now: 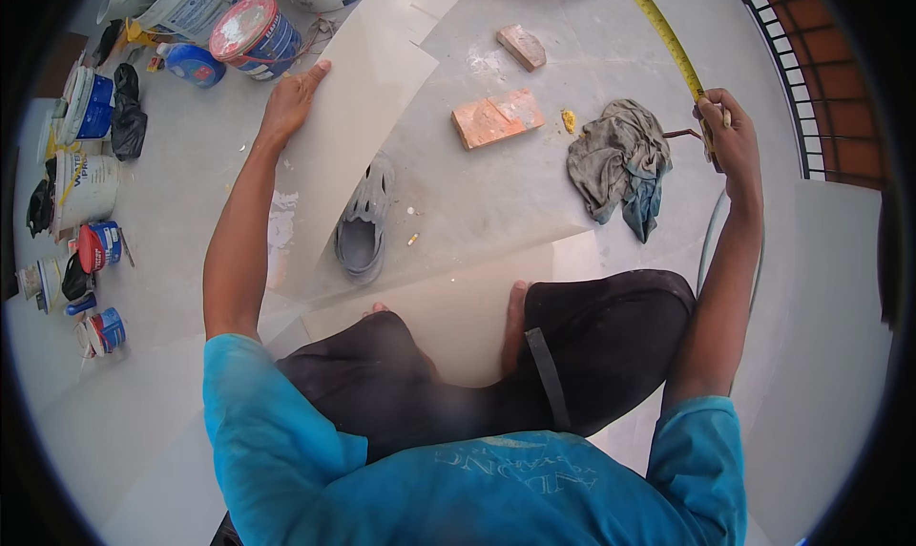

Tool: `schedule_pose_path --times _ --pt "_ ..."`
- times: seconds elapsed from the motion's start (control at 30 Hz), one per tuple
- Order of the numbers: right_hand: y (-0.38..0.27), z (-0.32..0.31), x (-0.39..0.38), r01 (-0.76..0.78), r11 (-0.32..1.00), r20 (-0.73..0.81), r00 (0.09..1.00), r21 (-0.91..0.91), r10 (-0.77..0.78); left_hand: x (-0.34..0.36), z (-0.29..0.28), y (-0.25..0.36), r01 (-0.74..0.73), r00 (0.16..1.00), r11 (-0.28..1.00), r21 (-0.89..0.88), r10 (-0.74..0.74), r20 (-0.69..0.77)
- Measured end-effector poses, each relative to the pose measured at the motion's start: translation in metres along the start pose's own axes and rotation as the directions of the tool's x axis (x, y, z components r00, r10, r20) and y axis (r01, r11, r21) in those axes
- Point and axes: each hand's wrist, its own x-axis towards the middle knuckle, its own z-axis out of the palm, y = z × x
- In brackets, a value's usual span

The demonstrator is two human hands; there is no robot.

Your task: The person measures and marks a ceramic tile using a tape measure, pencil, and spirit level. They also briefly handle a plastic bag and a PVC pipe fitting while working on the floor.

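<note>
My left hand [291, 105] is closed on the left edge of a long beige tile [358, 78], its thumb lying along the edge; the other fingers are mostly hidden. The tile has a stepped notch at its right side and overlaps part of a grey clog [361, 231]. Out to the right, my right hand [730, 136] grips a tape measure. Its yellow blade [663, 31] runs up and leftward out of view. A small pale stick end pokes out by the right fingers. Beside that hand lies a crumpled grey-and-blue rag [620, 159].
An orange brick [496, 118] and a smaller brick piece [521, 48] lie on the grey floor. Several paint buckets, a red-lidded tub [253, 35] and a blue bottle [194, 64] stand at left. A black railing [787, 69] borders the far right. Another beige tile [458, 303] lies by my feet.
</note>
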Motion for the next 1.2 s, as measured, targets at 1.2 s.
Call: schedule_pose_path --times 1.2 --pt "-0.003 0.069 0.018 0.017 0.998 0.307 0.952 -0.063 0.003 -0.031 0.096 -0.140 -0.103 0.865 0.902 0.420 -0.127 0.485"
